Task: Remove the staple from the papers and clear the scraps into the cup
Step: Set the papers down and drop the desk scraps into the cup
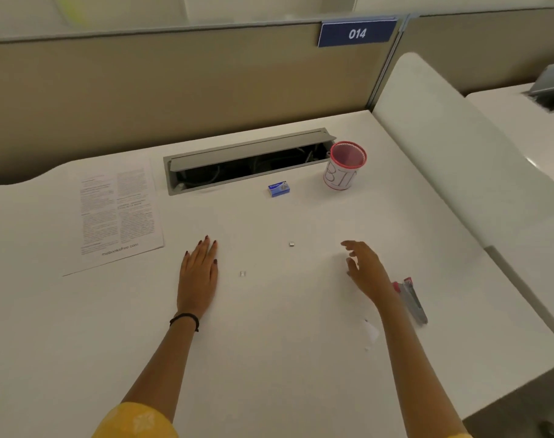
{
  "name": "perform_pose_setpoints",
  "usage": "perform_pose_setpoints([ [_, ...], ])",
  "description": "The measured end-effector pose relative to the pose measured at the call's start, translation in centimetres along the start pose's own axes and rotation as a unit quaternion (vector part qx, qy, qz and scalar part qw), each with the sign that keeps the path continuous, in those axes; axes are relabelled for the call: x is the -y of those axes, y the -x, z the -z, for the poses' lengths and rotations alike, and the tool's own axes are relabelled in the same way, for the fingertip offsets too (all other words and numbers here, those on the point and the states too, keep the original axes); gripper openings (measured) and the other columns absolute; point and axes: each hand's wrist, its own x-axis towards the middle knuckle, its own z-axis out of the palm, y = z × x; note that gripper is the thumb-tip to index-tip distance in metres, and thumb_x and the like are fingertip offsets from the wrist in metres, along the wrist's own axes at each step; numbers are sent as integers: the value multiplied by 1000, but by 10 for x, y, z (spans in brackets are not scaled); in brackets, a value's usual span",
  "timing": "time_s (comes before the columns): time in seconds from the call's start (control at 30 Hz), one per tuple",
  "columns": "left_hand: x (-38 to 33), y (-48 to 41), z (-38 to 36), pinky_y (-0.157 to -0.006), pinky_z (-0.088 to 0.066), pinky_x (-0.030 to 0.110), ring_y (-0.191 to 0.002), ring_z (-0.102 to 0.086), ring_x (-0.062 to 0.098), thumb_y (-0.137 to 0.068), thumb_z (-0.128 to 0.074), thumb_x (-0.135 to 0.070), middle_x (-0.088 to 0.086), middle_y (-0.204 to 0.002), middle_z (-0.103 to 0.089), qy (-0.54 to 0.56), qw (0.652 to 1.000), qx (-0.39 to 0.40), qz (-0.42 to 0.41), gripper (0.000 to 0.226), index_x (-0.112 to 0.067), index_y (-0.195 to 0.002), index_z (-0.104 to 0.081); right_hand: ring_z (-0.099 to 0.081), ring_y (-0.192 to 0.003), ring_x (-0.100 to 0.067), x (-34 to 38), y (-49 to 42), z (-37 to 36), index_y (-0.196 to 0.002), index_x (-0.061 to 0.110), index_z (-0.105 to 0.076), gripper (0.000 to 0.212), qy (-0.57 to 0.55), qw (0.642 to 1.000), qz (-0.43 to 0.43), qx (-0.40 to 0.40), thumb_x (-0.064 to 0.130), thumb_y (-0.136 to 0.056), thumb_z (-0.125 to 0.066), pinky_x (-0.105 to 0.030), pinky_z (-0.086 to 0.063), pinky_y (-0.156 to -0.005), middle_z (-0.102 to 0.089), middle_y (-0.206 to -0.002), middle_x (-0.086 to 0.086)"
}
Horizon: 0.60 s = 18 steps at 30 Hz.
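Left hand (198, 275): flat on the desk (269, 358), fingers straight, holding nothing.
Right hand (364, 268): fingers loosely spread, empty.
Papers (117, 213): set aside, far left.
Scraps: staple bit (291, 244) between your hands; second bit (242, 273) just beside the left; paper scrap (371, 333) beside your right forearm.
Cup (345, 167): upright, back right.
Method: pinch each bit by fingertip and release only over the rim; keep scraps away from the cable slot (247, 165).

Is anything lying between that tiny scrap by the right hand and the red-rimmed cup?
Nothing visible. Bare desk runs from the scrap to the cup; the blue box sits left of that line, and the right hand is beside the scrap, open.
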Motion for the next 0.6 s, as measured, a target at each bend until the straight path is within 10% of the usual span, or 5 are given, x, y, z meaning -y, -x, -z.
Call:
perform_pose_setpoints([
  [0.33, -5, 28, 6, -113, -16, 40, -137, -27, 23, -92, -14, -31, 7, -149, -31, 2, 1000, 19, -17, 56, -11, -140, -35, -48, -106, -22, -22, 101, 6, -116, 18, -46, 47, 73, 984, -140, 87, 35, -79, -68, -30, -43, -75, -47, -111, -7],
  [0.6, -4, 34, 3, -113, -16, 40, -137, -27, 23, -92, -12, -32, 7, -149, -31, 0, 1000, 24, -18, 58, -11, -141, -34, -49, -100, -21, -12, 127, -5, -108, 14, -48, 42, 71, 980, -160, 96, 24, -76, -73, -28, -41, -70, -46, -111, -6],
])
